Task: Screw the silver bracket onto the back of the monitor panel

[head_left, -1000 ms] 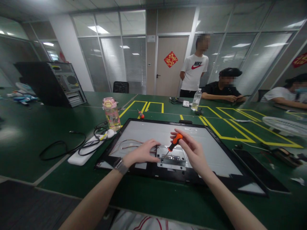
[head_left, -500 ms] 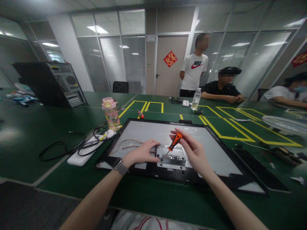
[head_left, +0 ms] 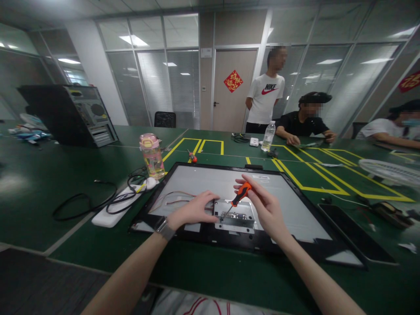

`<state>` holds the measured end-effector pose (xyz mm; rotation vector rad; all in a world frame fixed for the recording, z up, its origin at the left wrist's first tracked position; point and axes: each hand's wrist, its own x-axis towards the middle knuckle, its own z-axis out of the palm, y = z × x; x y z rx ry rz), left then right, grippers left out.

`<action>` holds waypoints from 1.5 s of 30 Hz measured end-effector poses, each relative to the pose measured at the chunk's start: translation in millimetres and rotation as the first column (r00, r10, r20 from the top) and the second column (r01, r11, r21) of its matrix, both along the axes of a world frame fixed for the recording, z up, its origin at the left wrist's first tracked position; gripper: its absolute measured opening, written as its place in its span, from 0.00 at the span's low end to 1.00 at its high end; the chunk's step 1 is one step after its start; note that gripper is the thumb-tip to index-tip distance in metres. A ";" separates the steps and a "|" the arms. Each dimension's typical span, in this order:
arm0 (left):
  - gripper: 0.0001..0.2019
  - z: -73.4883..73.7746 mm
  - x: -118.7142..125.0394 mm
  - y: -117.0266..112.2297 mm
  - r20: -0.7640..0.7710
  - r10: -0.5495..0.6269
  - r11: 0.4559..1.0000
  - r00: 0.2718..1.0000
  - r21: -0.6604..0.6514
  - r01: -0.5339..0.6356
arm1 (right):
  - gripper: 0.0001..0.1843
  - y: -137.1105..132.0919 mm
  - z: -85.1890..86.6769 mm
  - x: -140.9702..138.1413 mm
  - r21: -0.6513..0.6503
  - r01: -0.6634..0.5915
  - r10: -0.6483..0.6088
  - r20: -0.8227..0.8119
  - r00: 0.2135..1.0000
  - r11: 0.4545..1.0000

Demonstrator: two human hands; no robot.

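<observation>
An orange-and-black screwdriver [head_left: 242, 193] is in my right hand [head_left: 267, 208], its handle between thumb and fingers. Its shaft slants down to the left, the tip at the left part of a metal bracket [head_left: 234, 216]. Thumb and fingers of my left hand [head_left: 195, 208] hold the bracket's left edge, steadying it. The bracket sits on the back of a flat display panel [head_left: 295, 205] with a black frame, lying on the green table. Thin wires [head_left: 177, 194] run on the panel left of the bracket.
Left of the panel are a white power strip [head_left: 114, 210] with black cables and a pink-lidded bottle [head_left: 151, 157]. A second screwdriver [head_left: 192, 156] lies behind it. A dark flat slab [head_left: 354, 232] lies at right. Farther back are a computer case [head_left: 68, 113], a water bottle [head_left: 269, 136] and several people.
The screwdriver handle and my right hand have shifted slightly to the right; the tip stays at the bracket. Across the table, a seated person's hands have spread apart around a flat object.
</observation>
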<state>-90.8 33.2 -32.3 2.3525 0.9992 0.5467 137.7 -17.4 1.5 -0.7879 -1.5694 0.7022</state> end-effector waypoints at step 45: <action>0.32 -0.3 0.0 -0.5 -0.004 0.009 1.000 1.000 -0.002 -0.009 | 0.22 3.1 -4.0 4.0 0.122 0.094 -0.115 0.177 0.977 0.988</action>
